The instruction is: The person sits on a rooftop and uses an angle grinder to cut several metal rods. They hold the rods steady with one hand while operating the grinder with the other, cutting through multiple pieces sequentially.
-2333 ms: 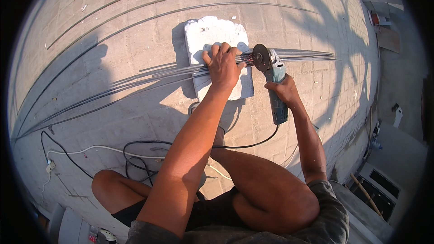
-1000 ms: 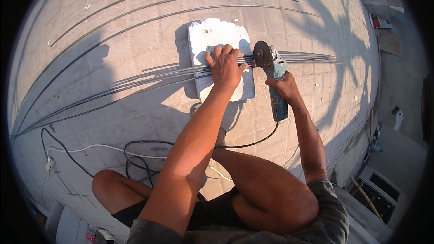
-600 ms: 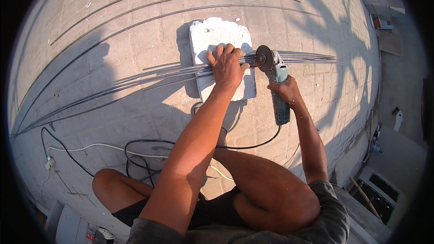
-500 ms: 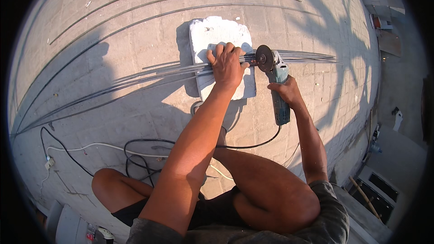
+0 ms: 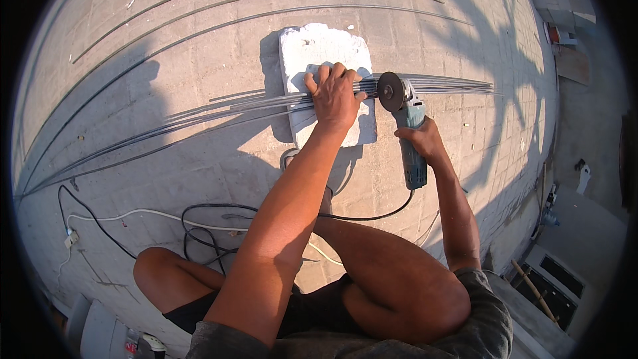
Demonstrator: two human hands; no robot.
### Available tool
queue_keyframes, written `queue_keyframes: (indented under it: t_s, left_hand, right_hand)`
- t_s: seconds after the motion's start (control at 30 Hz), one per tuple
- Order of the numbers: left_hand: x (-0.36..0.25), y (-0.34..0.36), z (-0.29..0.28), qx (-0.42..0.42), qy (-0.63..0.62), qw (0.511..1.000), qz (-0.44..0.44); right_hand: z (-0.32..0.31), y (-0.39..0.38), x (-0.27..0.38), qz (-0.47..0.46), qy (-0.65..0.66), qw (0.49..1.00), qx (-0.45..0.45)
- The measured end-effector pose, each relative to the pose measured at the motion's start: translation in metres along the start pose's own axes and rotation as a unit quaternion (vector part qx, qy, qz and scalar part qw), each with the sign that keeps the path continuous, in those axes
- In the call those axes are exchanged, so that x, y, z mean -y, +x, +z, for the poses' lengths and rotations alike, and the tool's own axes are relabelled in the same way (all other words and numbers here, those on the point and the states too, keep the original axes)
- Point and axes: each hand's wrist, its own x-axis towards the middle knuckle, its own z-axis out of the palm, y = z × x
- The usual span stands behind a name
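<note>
Gripping the angle grinder (image 5: 414,159) by its body, your right hand (image 5: 424,141) is wrapped around it; your left hand (image 5: 334,100) curls over the bundle of metal rods (image 5: 452,84), clasping it against the white block (image 5: 325,46). The dark disc (image 5: 391,92) stands at the rods, just right of the block; contact is hard to tell. Beyond, loose rods (image 5: 292,8) lie on the paved floor (image 5: 219,179).

Lighting: bright, warm sunlight from the right of the white block (image 5: 325,46); hard-edged shadow along its left side, branching shadows on the paving (image 5: 399,33) to its right, dimmer shade farther right. Picture: block sharp; lines bowed well away from it; black fisheye border
</note>
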Motion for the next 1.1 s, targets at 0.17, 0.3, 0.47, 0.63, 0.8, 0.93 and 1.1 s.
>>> queue_keyframes:
  t_s: [0.17, 0.3, 0.47, 0.63, 0.8, 0.93, 1.1]
  left_hand:
    - [0.002, 0.0, 0.001, -0.001, 0.008, 1.0, 0.003]
    - [0.001, -0.001, 0.0, -0.004, 0.013, 1.0, 0.01]
    - [0.002, -0.001, 0.0, -0.004, 0.009, 1.0, 0.012]
    - [0.003, -0.001, 0.001, -0.011, 0.014, 1.0, 0.014]
    - [0.003, -0.001, 0.001, -0.008, 0.016, 1.0, 0.017]
    - [0.002, -0.001, 0.0, -0.004, 0.016, 1.0, 0.014]
    - [0.001, -0.001, -0.001, 0.0, 0.017, 1.0, 0.01]
  right_hand:
    - [0.002, -0.006, 0.0, 0.004, -0.009, 1.0, -0.004]
    - [0.001, -0.009, -0.007, 0.014, -0.017, 1.0, -0.005]
    - [0.003, -0.012, -0.01, 0.023, -0.015, 1.0, 0.002]
    - [0.003, -0.014, -0.008, 0.022, -0.022, 0.999, 0.005]
    - [0.004, -0.015, -0.009, 0.027, -0.028, 0.999, -0.007]
    - [0.003, -0.015, -0.006, 0.025, -0.032, 0.999, -0.003]
    - [0.002, -0.012, -0.012, 0.026, -0.023, 0.999, -0.006]
